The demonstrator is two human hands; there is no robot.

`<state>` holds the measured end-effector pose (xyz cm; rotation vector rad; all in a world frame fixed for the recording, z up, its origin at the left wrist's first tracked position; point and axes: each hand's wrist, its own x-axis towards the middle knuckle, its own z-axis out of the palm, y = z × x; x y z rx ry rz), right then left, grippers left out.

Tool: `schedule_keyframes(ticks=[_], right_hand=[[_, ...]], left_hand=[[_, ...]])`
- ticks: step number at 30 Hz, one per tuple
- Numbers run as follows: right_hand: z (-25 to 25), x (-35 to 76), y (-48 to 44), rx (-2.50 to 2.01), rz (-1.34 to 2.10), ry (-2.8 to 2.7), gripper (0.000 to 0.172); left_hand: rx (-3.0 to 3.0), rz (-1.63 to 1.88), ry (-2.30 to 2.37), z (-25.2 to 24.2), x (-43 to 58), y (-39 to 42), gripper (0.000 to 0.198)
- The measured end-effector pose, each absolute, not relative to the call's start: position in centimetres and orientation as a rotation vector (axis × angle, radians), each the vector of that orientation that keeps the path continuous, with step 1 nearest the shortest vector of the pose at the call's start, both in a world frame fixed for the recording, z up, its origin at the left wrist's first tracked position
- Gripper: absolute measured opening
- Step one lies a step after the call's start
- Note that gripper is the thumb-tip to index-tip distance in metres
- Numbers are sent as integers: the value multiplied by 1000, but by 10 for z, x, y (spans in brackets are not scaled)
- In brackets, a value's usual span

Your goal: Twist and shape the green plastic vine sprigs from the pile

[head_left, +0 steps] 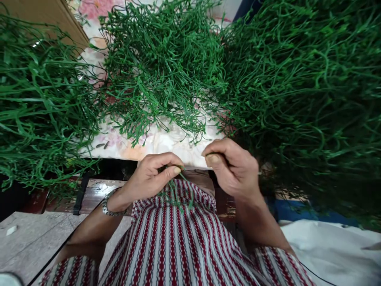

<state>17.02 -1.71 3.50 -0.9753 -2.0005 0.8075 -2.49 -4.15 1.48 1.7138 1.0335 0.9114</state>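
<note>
My left hand (157,172), a metal bracelet (111,204) on its wrist, is closed in a pinch on a small bunch of green stems (178,194). They look like artificial plant sprigs, and their ends hang over my striped garment. To the right, apart from it, my right hand (233,165) is closed with thumb against forefinger. What sits in that pinch, if anything, is too small to make out. Beyond both hands, a loose pile of green stems (166,59) lies on a flower-patterned cloth (160,137).
Big heaps of the same stems rise on the left (38,107) and right (309,99). A cardboard box (56,20) stands at the back left. White sheeting (333,246) lies at lower right, near a blue surface (315,212). Pale floor (26,246) shows at lower left.
</note>
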Motion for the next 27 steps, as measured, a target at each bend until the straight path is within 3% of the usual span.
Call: schedule_keyframes(ticks=[5, 13, 27], right_hand=[[14, 148, -18, -956, 976, -2083, 29], [-2, 149, -27, -960, 796, -2064, 14], [-3, 143, -31, -987, 867, -1811, 13]], left_hand=[[1522, 1156, 1119, 1, -17, -45, 6], [1469, 1355, 1195, -7, -12, -49, 5], [1857, 1409, 1288, -1, -11, -63, 13]])
